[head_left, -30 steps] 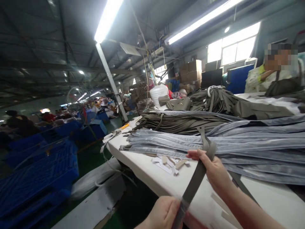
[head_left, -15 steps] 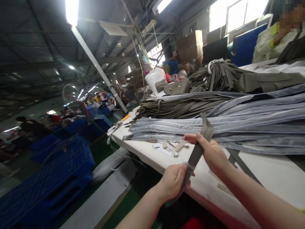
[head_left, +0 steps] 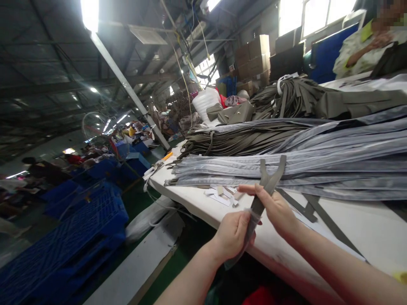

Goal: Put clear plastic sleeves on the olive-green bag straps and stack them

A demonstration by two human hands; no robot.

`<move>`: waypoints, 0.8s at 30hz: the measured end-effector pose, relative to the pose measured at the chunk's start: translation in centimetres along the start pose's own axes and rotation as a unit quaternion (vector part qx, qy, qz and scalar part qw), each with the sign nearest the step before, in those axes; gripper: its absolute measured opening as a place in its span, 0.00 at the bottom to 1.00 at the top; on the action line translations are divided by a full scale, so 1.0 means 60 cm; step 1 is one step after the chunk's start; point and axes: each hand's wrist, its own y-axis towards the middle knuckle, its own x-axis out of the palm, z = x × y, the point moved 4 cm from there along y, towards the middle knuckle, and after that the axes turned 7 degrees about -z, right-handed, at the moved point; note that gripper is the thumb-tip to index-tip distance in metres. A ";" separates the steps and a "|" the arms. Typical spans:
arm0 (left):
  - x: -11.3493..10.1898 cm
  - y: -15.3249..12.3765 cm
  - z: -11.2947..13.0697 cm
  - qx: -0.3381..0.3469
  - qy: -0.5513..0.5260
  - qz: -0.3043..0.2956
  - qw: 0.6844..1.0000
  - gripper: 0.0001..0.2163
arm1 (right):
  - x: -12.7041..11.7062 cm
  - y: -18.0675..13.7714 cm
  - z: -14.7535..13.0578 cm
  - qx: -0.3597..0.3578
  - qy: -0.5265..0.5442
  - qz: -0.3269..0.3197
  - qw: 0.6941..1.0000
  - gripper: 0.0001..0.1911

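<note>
Both my hands hold one olive-grey strap [head_left: 269,180] over the near edge of a white table [head_left: 356,231]. My left hand [head_left: 233,235] is closed round the strap's lower part, below the table edge. My right hand [head_left: 275,207] pinches it higher up, where two strap ends fork upward above my fingers. Just behind my hands lies a long stack of pale grey-blue strips [head_left: 318,169], and behind that a heap of olive straps [head_left: 241,142].
Small paper scraps [head_left: 222,194] lie on the table left of my hands. Two loose straps [head_left: 313,207] lie to the right. Another person [head_left: 365,46] sits at the far right. Blue crates [head_left: 66,237] fill the floor on the left. Cardboard boxes [head_left: 254,57] stand at the back.
My hands have drawn closer together on the strap, the left one rising into view. The strap's top now forks into two ends above my right hand. The view has tilted slightly.
</note>
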 end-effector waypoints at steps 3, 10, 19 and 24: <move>0.006 -0.010 -0.014 -0.018 -0.002 -0.007 1.000 0.32 | -0.039 0.020 -0.020 -0.063 0.009 0.067 0.996 0.28; -0.003 0.003 0.001 -0.007 0.037 -0.005 0.999 0.32 | -0.057 0.027 -0.019 -0.074 0.009 0.084 0.994 0.29; -0.023 0.044 0.047 -0.019 0.065 -0.029 0.997 0.33 | -0.047 0.024 -0.018 -0.033 -0.016 0.080 0.996 0.33; -0.047 0.080 0.087 0.003 0.078 -0.019 0.997 0.36 | 0.001 0.040 -0.015 0.042 0.047 -0.014 0.998 0.41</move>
